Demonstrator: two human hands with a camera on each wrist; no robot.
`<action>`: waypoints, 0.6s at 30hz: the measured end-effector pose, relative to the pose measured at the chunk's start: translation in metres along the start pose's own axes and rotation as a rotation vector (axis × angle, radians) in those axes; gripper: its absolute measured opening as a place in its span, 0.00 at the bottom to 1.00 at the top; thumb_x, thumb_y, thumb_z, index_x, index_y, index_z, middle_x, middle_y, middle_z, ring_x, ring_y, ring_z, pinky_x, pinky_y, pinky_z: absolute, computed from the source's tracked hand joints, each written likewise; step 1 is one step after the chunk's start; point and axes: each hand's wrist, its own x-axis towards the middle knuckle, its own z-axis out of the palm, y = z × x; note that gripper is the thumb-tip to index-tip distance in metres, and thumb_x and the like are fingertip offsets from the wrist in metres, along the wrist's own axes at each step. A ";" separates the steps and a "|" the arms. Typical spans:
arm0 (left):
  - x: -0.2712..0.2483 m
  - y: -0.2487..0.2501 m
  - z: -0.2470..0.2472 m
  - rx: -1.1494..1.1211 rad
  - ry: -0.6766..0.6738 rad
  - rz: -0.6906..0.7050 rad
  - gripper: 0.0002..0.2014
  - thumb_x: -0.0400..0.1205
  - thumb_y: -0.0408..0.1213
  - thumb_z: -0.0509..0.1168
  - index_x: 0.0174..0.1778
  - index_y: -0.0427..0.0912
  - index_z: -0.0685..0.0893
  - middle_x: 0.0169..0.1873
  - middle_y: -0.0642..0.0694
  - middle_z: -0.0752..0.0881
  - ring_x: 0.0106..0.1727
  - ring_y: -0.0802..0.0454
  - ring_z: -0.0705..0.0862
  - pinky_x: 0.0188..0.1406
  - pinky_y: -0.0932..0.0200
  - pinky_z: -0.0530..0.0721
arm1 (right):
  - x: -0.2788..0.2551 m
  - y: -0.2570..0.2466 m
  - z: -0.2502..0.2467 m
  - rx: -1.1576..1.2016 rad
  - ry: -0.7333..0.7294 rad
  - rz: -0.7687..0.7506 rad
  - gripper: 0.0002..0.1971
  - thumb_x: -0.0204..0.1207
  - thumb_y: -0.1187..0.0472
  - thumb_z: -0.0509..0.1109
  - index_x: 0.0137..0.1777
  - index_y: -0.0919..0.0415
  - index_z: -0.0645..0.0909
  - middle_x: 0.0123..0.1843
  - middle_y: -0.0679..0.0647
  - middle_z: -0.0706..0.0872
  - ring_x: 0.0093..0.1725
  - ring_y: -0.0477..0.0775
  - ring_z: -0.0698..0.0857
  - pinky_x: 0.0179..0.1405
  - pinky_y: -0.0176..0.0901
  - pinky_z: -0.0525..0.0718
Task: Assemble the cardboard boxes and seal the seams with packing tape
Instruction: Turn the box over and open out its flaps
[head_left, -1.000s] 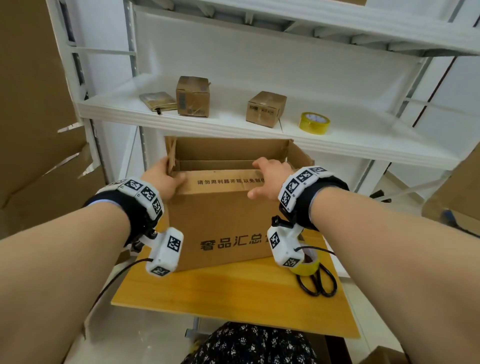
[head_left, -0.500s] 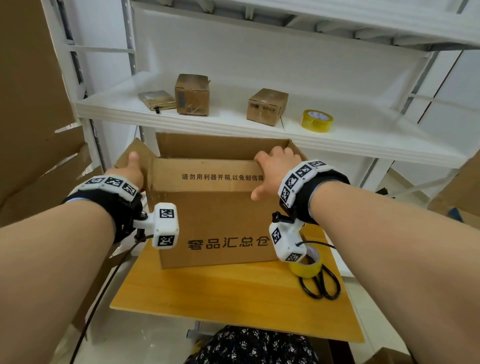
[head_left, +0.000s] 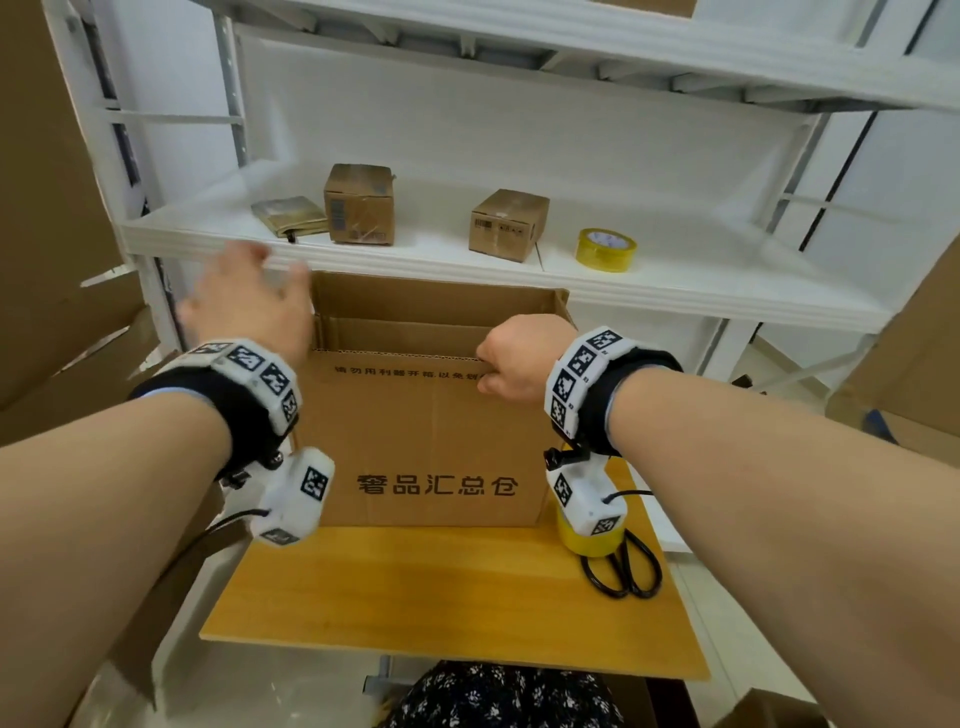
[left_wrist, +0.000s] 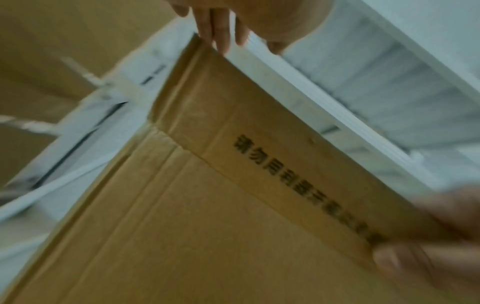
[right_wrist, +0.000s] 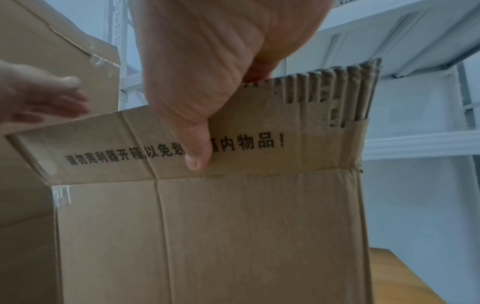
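Note:
An open brown cardboard box (head_left: 431, 441) with black print stands on the wooden table (head_left: 441, 597). My right hand (head_left: 501, 366) grips the top edge of its upright near flap (right_wrist: 259, 148), thumb (right_wrist: 198, 152) on the printed outer face and fingers hooked over the edge. My left hand (head_left: 254, 291) hovers blurred by the box's far left corner with fingers straight and spread; whether it touches the cardboard I cannot tell. In the left wrist view its fingers (left_wrist: 221, 28) end just above a flap corner of the box (left_wrist: 207, 205). A yellow tape roll (head_left: 584, 538) sits on the table under my right wrist.
Black-handled scissors (head_left: 623, 571) lie beside the tape roll. The white shelf (head_left: 675, 280) just behind the box carries two small cartons (head_left: 358, 205), a flat packet (head_left: 288, 215) and another yellow tape roll (head_left: 605, 249). Large cardboard sheets (head_left: 52, 234) lean at the left.
My left hand has left the box's left side flap and risen toward the far left corner. My right hand went from lying on the near flap to gripping its top edge.

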 end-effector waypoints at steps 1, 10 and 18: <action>-0.003 0.010 0.001 0.011 -0.127 0.144 0.24 0.82 0.59 0.57 0.70 0.49 0.74 0.66 0.47 0.80 0.66 0.43 0.79 0.68 0.39 0.74 | 0.000 -0.001 0.000 0.014 -0.002 0.003 0.11 0.84 0.49 0.63 0.45 0.54 0.75 0.34 0.46 0.74 0.42 0.55 0.80 0.40 0.46 0.81; -0.035 0.065 0.044 0.328 -0.718 0.546 0.31 0.86 0.62 0.39 0.59 0.47 0.82 0.44 0.48 0.85 0.47 0.49 0.83 0.52 0.48 0.82 | -0.004 0.005 0.002 0.392 0.014 0.145 0.28 0.81 0.37 0.51 0.31 0.56 0.78 0.32 0.55 0.81 0.34 0.57 0.82 0.32 0.45 0.77; -0.034 0.063 0.039 0.444 -0.984 0.517 0.42 0.78 0.70 0.42 0.75 0.43 0.75 0.68 0.44 0.81 0.66 0.46 0.79 0.66 0.51 0.75 | -0.015 0.062 0.034 0.492 0.103 0.638 0.12 0.78 0.59 0.61 0.59 0.59 0.78 0.53 0.58 0.87 0.42 0.57 0.83 0.42 0.49 0.82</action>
